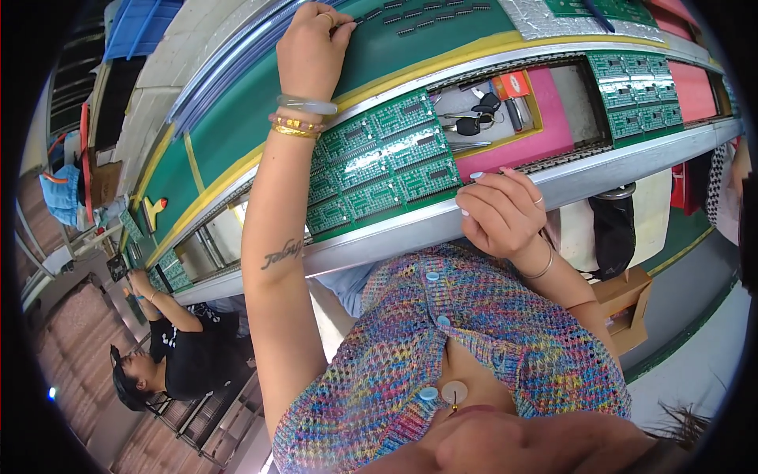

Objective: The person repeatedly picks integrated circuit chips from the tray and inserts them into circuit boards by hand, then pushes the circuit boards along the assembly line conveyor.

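My left hand (314, 46) reaches to the far green mat (466, 31), thumb and forefinger pinched on a small black IC chip at the near end of several loose chips (426, 14). Below that wrist, a panel of green circuit boards (379, 162) sits between the metal rails; black chips are fitted on it and my forearm covers its left part. My right hand (504, 207) rests at the near rail by the panel's right corner, fingers curled together; what they hold, if anything, is hidden.
Right of the panel, an open tray (533, 118) holds keys (474, 118) and small tools. Another board panel (636, 95) lies farther along the rails (600, 170). Blue tubes (229, 71) line the far left edge. A co-worker (181, 347) sits at left; a cardboard box (628, 308) stands at right.
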The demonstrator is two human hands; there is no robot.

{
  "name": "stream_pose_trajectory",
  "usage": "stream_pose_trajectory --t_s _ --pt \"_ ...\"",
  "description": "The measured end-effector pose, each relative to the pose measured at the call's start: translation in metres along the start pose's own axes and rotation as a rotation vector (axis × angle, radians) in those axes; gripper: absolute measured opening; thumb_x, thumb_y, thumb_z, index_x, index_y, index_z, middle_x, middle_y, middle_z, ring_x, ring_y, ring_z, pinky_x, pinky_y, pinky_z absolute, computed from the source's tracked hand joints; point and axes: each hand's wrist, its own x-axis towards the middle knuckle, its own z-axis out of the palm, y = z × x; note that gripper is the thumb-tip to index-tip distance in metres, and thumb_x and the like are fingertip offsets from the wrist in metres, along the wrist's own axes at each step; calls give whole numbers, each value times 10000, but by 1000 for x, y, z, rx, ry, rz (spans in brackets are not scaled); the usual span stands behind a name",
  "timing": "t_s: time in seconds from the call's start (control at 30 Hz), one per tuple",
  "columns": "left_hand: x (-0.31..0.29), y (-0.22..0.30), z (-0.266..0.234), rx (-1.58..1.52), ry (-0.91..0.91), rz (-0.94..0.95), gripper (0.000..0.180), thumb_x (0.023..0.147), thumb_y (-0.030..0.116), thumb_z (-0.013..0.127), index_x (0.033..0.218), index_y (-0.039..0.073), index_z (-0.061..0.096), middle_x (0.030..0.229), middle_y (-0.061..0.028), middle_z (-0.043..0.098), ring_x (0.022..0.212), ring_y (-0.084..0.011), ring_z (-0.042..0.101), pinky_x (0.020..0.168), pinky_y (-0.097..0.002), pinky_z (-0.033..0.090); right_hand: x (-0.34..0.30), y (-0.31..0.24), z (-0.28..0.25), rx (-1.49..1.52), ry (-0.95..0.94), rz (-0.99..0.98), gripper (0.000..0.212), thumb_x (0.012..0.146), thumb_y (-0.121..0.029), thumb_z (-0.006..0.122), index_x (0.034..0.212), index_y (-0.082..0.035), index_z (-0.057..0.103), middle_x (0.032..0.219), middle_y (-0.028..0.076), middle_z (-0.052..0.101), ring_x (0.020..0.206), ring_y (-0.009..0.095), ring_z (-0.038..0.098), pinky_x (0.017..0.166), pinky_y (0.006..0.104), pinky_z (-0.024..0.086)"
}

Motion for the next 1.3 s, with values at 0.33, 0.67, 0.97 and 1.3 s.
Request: stream_pose_trajectory --t_s 0.33,0.67,0.97,1.3 --pt "4 17 -12 -85 -8 0 99 781 95 686 821 6 699 886 -122 617 815 -318 615 730 -386 485 0 0 0 -20 -11 -4 118 774 -160 620 863 -133 692 867 -5 682 902 174 651 942 364 456" --pt "-122 61 -75 -191 -146 27 151 716 8 755 849 41 690 909 -71 618 806 -232 624 687 -325 507 0 -1 -2 -26 -34 -8 110 772 -165 623 853 -136 691 864 -10 679 903 173 647 933 359 464" --pt "-134 61 -65 -135 -151 18 134 712 5 748 823 12 673 903 -65 606 791 -232 601 668 -329 501 1 0 -2 -23 -36 6 117 772 -173 627 863 -141 694 865 -10 681 906 169 648 939 359 460" --pt "-135 63 -64 -99 -163 54 140 707 10 744 828 17 672 916 -56 597 800 -222 595 670 -323 505 0 -1 -1 -25 -25 12 120 767 -163 631 867 -141 693 869 -9 681 906 166 648 946 360 454"
